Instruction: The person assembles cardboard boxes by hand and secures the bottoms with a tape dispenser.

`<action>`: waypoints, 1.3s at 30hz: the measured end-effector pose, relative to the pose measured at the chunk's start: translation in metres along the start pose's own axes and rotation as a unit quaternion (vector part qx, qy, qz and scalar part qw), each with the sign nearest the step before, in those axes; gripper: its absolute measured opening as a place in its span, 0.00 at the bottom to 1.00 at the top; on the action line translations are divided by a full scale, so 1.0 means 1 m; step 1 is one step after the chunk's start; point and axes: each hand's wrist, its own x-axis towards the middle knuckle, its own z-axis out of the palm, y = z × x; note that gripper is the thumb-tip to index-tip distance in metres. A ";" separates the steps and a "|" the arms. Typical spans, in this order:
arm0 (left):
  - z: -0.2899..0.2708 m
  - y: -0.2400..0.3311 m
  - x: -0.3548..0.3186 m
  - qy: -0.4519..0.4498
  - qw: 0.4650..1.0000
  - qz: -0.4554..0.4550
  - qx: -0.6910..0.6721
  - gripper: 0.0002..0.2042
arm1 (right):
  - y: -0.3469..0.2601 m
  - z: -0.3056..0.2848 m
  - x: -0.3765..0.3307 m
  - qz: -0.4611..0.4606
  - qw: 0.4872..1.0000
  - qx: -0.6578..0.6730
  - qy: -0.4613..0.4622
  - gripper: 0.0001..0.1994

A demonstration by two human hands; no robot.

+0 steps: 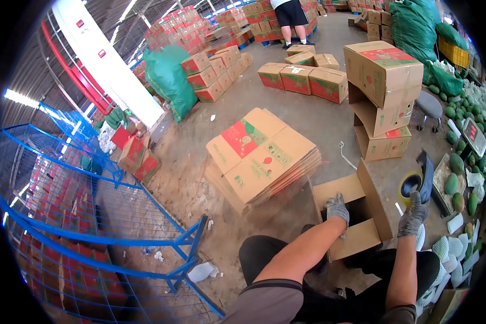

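Note:
An open cardboard carton [377, 208] stands between my knees, its inside partly showing. My left hand [338, 209], in a grey glove, rests on the carton's far flap [337, 186] with its fingers stretched out. To the right of the carton, my gloved right hand [413, 217] is closed round a tape dispenser [426, 175]. The dispenser is dark blue and carries a roll of tape with a yellow rim [411, 184]. It is held up above the floor, apart from the carton.
Flattened cartons [270, 156] form a stack ahead. Assembled cartons [386, 97] are piled beyond my box, near a stool [429, 105]. Green fruit [456, 163], a scale [475, 137] and foam sleeves [448, 251] lie right. A blue mesh frame [119, 237] stands left. Another person [290, 16] stands far off.

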 end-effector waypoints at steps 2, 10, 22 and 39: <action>0.027 -0.006 0.018 -0.012 1.000 -0.012 -0.003 0.68 | 0.025 0.012 -0.044 0.040 0.999 -0.029 -0.021 0.23; 0.003 -0.033 -0.006 0.040 0.985 0.167 0.017 0.41 | 0.129 0.007 -0.134 -0.123 0.916 -0.382 -0.012 0.35; -0.018 -0.064 0.076 0.357 0.925 0.088 -0.099 0.40 | 0.101 0.000 -0.105 0.038 0.979 -0.200 -0.023 0.26; 0.038 -0.009 0.074 0.366 0.899 0.188 -0.149 0.36 | 0.036 0.005 -0.129 -0.100 0.911 -0.356 -0.183 0.41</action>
